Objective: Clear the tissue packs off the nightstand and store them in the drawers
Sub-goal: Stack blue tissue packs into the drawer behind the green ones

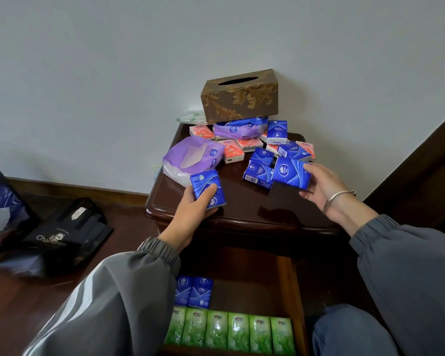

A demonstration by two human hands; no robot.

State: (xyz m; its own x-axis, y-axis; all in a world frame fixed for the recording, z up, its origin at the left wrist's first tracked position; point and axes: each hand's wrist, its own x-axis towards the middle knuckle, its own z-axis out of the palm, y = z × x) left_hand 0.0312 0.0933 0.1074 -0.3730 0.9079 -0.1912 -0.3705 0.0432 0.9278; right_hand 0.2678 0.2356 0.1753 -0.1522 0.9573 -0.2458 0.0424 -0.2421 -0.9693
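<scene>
My left hand [190, 214] grips a blue tissue pack [208, 188] above the front left of the dark wooden nightstand [242, 209]. My right hand [324, 186] holds another blue pack [290, 173] at the nightstand's right side. Several more blue packs [261, 165] and pink packs [233, 151] lie scattered on top, with two purple wrappers [193, 155]. Below, the open drawer [288, 291] holds a row of green packs [229, 330] at the front and two blue packs [194, 291] behind them on the left.
A brown and gold tissue box [239, 96] sits on the pile at the back, against the white wall. A black bag [62, 235] and a dark mesh bin [0, 201] stand on the wooden floor at left. My knee [350, 330] is at the drawer's right.
</scene>
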